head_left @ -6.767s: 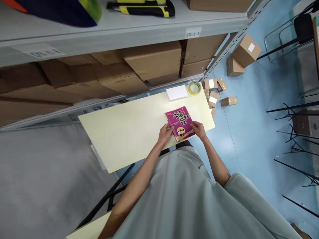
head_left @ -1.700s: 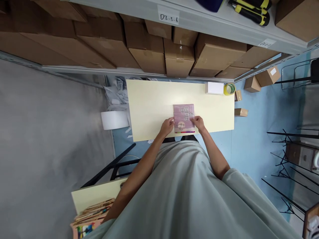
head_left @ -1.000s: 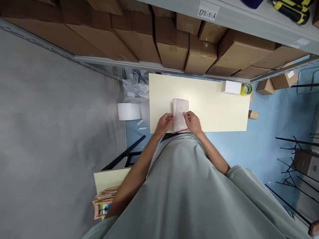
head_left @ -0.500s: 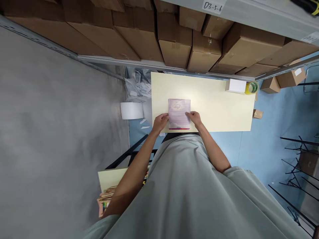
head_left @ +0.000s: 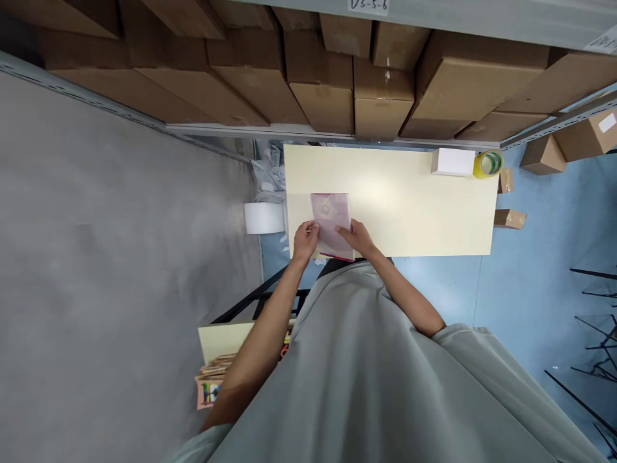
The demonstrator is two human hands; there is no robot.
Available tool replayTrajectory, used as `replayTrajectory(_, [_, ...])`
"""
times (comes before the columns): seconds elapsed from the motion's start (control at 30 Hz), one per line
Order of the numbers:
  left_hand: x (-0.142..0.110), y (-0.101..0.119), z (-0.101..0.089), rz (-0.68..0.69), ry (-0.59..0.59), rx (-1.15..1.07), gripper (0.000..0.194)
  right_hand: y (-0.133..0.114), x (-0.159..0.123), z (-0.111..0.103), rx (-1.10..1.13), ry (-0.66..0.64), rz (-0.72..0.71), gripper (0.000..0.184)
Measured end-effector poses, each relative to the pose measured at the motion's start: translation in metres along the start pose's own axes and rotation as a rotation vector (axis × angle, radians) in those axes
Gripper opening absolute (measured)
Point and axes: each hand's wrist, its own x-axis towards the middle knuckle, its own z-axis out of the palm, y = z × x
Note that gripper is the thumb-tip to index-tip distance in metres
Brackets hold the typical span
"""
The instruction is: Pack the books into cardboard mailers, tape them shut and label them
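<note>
A flat, pale purple booklet [head_left: 330, 222] with a dark pink lower edge is over the front left part of the cream tabletop [head_left: 409, 212]. It looks slightly tilted, its lower edge reaching the table's front edge. My right hand [head_left: 357, 236] grips its right side, thumb on top and fingers underneath. At the left edge, my left hand [head_left: 306, 239] is closed in a pinch on the booklet's side; its fingertips are partly hidden. Print on the cover is too small to read.
A white box [head_left: 453, 162] and yellow tape rolls [head_left: 488, 164] stand at the table's back right. Left of the table are a white roll [head_left: 264, 218] and crumpled plastic bags [head_left: 268, 175]. Cardboard boxes [head_left: 384, 116] fill the shelf overhead. A paper stack [head_left: 215, 368] lies lower left.
The booklet has moved left and slightly toward me, and its lower edge now slants. My right hand has shifted left with it and reaches further over the cover.
</note>
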Motion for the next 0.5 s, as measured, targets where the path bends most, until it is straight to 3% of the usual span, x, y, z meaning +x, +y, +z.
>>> replayTrajectory(0.13, [-0.022, 0.02, 0.009, -0.003, 0.002, -0.028, 0.038, -0.008, -0.014, -0.029, 0.043, -0.062, -0.02, 0.027])
replayTrajectory(0.23, [-0.041, 0.041, 0.027, 0.017, -0.021, -0.043, 0.046, -0.014, -0.025, -0.067, 0.151, -0.098, -0.016, 0.037])
replayTrajectory(0.5, [-0.074, 0.101, 0.118, 0.087, -0.171, -0.004, 0.048, -0.011, -0.043, -0.203, 0.358, -0.128, 0.055, 0.049])
